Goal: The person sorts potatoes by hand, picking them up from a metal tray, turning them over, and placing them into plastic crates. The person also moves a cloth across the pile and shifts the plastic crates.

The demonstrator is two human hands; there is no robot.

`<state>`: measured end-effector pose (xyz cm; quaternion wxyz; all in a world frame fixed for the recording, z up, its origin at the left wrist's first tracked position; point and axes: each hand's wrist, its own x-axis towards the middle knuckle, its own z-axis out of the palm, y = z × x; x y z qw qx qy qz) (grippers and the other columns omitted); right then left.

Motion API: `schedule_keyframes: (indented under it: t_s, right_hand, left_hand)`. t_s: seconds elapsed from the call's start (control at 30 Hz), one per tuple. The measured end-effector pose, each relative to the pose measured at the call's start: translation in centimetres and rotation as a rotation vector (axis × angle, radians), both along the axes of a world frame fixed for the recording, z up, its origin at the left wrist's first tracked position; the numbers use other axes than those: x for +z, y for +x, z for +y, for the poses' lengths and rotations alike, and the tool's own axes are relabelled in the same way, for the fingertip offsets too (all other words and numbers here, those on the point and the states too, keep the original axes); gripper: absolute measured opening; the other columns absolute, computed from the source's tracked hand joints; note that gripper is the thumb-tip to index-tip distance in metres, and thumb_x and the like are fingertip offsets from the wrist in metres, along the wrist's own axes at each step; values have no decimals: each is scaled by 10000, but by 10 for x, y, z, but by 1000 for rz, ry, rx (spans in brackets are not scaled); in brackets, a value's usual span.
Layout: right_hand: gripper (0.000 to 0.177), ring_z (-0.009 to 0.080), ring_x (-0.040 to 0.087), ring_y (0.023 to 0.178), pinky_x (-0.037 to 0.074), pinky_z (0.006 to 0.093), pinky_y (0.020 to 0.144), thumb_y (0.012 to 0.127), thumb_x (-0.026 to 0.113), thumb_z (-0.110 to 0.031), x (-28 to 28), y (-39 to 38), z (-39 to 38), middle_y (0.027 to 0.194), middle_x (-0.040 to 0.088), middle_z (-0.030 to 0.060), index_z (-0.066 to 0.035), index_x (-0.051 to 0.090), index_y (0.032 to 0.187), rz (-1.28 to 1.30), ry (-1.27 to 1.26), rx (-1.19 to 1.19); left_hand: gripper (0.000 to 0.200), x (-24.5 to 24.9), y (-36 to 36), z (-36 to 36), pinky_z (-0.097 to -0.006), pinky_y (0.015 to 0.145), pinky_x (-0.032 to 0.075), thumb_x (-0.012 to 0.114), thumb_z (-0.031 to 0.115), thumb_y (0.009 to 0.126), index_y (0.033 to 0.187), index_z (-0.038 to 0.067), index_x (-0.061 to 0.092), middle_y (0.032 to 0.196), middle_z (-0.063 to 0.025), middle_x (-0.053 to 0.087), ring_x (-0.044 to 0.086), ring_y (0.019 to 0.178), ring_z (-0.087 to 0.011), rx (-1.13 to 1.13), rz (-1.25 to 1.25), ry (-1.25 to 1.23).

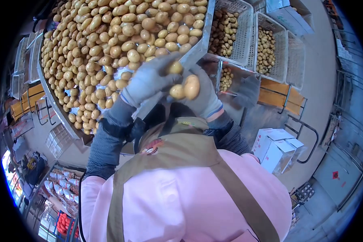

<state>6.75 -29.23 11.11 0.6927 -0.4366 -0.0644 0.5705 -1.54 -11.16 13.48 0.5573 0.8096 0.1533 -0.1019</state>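
Observation:
Many yellow-brown potatoes [109, 44] cover the metal-edged sorting table [199, 50] in front of me. My left hand [147, 80], in a grey glove, is at the table's near edge, its fingers curled around a small potato [174, 67]. Beside it, my right hand [205, 97], gloved too, is turned palm up with a larger potato [191, 86] and a smaller potato [176, 91] resting in it. The two hands are close together, just above the table's metal rim. The right fingertips are partly hidden behind the potatoes.
Plastic crates [240, 48] of potatoes stand to the right of the table, some with smaller ones. White cardboard boxes [276, 147] sit on a cart with a curved handle [316, 139] at the right. At lower left are packed bags [62, 183] and red net sacks [64, 226].

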Motion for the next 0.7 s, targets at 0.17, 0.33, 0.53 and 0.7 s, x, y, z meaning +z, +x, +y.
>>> schedule_keyframes:
  t_s: [0.17,0.33,0.53,0.7]
  right_hand:
    - [613,392,601,1200,543,492,899,1032,326,-526,-2,9,-10,1400,545,202,-52,514,1371,704,135,-263]
    - [591,339,640,1021,542,440,765,1007,400,-609,-37,27,-52,1037,664,132,-61,621,999,593,221,-224]
    - [396,284,662,972,559,413,759,971,593,-416,-10,95,-57,985,678,155,-23,628,991,-512,-186,-604]
    - [291,214,618,1108,511,389,926,950,622,-256,-80,183,-73,1108,695,134,-16,685,1102,-39,-244,-754]
  left_hand:
    - [557,-14,-17,19,-333,891,538,522,139,931,1463,-3,440,1267,-139,610,648,1081,-215,523,-250,-639]
    - [490,-29,-46,10,-209,634,451,542,260,969,1378,-8,505,1072,-62,615,582,797,-103,607,-115,-690]
    - [477,-35,-53,-6,-197,660,467,540,379,1010,1336,31,542,1081,-48,610,577,872,-107,538,-6,-673]
    - [727,-16,-35,-22,-331,857,574,418,587,1030,1459,0,395,1314,-156,582,632,1104,-243,574,-95,-1376]
